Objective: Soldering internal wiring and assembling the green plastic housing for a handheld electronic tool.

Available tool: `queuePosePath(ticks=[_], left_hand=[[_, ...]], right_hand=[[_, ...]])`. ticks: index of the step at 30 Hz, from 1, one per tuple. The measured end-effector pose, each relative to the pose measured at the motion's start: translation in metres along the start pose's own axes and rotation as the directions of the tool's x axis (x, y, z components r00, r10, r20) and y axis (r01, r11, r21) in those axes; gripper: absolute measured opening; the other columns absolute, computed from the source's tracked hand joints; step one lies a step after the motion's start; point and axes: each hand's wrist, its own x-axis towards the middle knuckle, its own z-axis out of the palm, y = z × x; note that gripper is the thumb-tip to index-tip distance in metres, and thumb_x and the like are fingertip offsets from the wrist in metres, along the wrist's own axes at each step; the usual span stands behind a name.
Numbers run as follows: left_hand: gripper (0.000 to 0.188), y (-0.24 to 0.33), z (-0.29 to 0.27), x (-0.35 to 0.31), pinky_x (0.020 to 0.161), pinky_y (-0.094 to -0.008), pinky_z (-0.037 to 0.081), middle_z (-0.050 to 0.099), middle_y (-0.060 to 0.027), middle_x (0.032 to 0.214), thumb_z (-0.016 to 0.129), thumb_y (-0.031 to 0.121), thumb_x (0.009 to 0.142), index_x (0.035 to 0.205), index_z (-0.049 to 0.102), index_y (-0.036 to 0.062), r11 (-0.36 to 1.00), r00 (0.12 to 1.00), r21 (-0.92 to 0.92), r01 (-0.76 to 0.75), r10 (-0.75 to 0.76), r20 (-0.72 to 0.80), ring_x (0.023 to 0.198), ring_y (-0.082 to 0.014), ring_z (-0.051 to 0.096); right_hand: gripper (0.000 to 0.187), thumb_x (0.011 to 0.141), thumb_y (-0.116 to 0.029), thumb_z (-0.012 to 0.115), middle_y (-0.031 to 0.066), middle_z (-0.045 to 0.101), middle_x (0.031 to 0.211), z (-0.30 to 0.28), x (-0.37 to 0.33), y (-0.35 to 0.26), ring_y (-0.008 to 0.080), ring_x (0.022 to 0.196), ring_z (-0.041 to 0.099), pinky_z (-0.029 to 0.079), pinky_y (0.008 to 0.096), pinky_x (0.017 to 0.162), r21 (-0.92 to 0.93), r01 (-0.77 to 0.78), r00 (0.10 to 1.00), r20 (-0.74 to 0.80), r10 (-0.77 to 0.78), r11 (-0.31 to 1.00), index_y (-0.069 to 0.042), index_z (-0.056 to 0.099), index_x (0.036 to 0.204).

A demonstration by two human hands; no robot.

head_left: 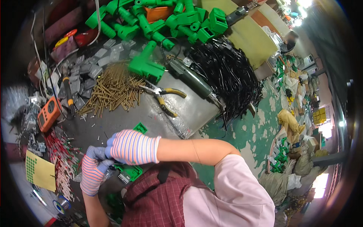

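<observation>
Head view of a cluttered workbench [124, 121], seen from above the person's own hands. The left hand [92, 172], in a striped work glove, is curled shut around a small object that its fingers hide, so the object cannot be identified. The right hand [132, 146], gloved alike, is closed with its fingertips meeting those of the left; its back faces the camera, so what it pinches cannot be made out. Directly beneath both hands lies a green plastic housing part [129, 172], partly covered by the right hand and by the person's red checked apron [162, 200]; whether either hand touches it cannot be told.

No closed container is visible; parts lie in loose heaps on the bench. A pile of brass-coloured pins [113, 90] lies at centre, grey metal blocks [89, 70] beside it to the left, and a heap of green plastic housings [159, 19] along the far edge. A bundle of black cables [230, 75] hangs over the right edge of the bench. Yellow-handled pliers [166, 100] lie near the pins, an orange meter [49, 113] well to the left. Red-tipped small parts [62, 155] spread beside the left hand; their kind is too small to tell.
</observation>
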Motion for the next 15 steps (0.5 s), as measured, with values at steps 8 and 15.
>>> queuePosePath(ticks=[8, 15], left_hand=[[0.027, 0.007, 0.006, -0.022, 0.088, -0.0368, 0.049, 0.065, -0.0128, 0.103, 0.074, 0.01, 0.081, 0.099, 0.054, 0.0046, 0.878, 0.914, 0.413, -0.243, 0.349, -0.205, 0.095, -0.0245, 0.061], [0.073, -0.017, 0.011, -0.061, 0.097, -0.0484, 0.042, 0.055, -0.0176, 0.125, 0.07, 0.057, 0.08, 0.128, 0.053, 0.0045, 0.512, 0.871, 0.845, -0.158, 0.475, -0.124, 0.111, -0.0366, 0.053]], right_hand=[[0.032, 0.081, -0.024, 0.067, 0.014, 0.066, 0.1, -0.075, -0.084, 0.041, 0.0357, 0.09, 0.063, 0.051, 0.0451, 0.078, -0.147, -0.216, 0.874, -0.47, 0.124, 0.965, -0.01, 0.065, 0.109], [0.026, 0.078, -0.038, 0.071, 0.0097, 0.069, 0.102, -0.146, -0.19, 0.128, 0.032, 0.103, 0.062, 0.045, 0.0496, 0.089, -0.587, -0.808, 0.305, -0.492, 0.815, -0.052, -0.015, 0.074, 0.091]])
